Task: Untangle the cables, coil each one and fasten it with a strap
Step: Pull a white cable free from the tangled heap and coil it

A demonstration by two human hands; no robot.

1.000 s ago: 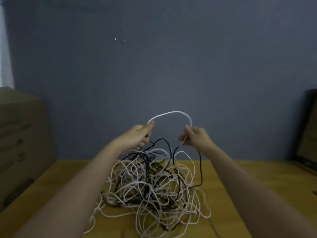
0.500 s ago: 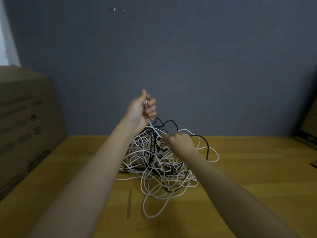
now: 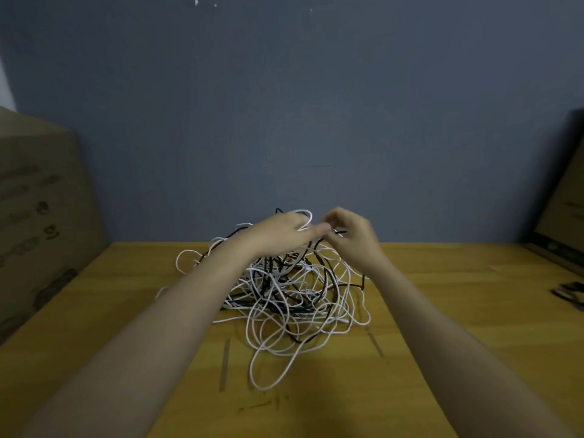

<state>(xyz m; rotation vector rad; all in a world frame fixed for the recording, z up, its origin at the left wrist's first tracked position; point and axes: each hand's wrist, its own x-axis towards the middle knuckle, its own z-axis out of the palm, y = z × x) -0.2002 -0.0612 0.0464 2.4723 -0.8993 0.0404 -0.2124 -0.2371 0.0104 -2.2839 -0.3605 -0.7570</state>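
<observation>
1. A wooden table (image 3: 442,311) fills the lower half of the frame, with a grey wall behind it, a cardboard box (image 3: 41,216) at the left edge and small dark items, possibly straps (image 3: 568,294), at the far right edge

2. A tangle of cables (image 3: 294,298), thin white and black ones knotted in one loose heap, lies on the table at the centre of the frame, with white loops spilling toward the bottom

3. These cables look light, soft and springy, so loops will likely slide and snag rather than lift free; the best hold is probably a loose end or plug, which can then be fed back through the crossings

4. The left hand (image 3: 281,232) hovers over the top of the heap, just above centre, fingers curled around a white loop (image 3: 305,216) that rises over its knuckles

5. The right hand (image 3: 350,235) sits just beside the left, nearly touching it, with fingers bent in a pinch; it appears to hold a thin dark strand (image 3: 341,231), though the blur makes that uncertain
</observation>
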